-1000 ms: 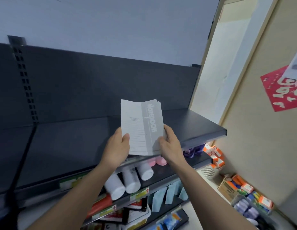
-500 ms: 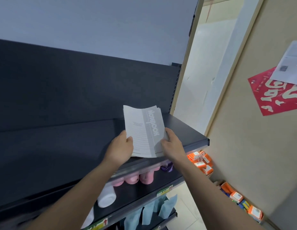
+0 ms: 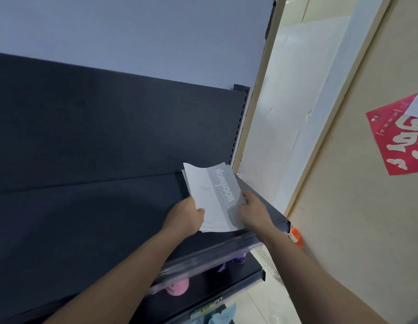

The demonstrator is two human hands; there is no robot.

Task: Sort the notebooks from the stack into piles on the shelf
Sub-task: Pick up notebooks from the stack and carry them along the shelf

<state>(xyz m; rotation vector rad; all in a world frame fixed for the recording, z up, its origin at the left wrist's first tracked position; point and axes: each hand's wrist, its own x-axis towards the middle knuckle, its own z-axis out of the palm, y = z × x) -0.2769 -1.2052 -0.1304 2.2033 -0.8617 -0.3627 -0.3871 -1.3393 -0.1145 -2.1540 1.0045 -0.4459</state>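
A stack of thin grey-and-white notebooks (image 3: pixel 212 195), the top cover printed "Notebook", is tilted up over the right end of the dark top shelf (image 3: pixel 86 218). My left hand (image 3: pixel 184 217) grips the stack's lower left edge. My right hand (image 3: pixel 252 211) holds its lower right edge, thumb on the cover. The stack's near edge sits close to the shelf's front lip; whether it touches the shelf I cannot tell.
The shelf's dark back panel (image 3: pixel 110 127) rises behind. Pink bottles (image 3: pixel 178 287) lie on the lower shelf, with blue packets (image 3: pixel 217 314) below. A cream wall with a red poster (image 3: pixel 399 134) stands at right, an orange box (image 3: pixel 295 237) by the shelf's corner.
The stack and both hands have moved right toward the shelf's right end and lower to its surface; my view has swung left and up, hiding most lower shelves.
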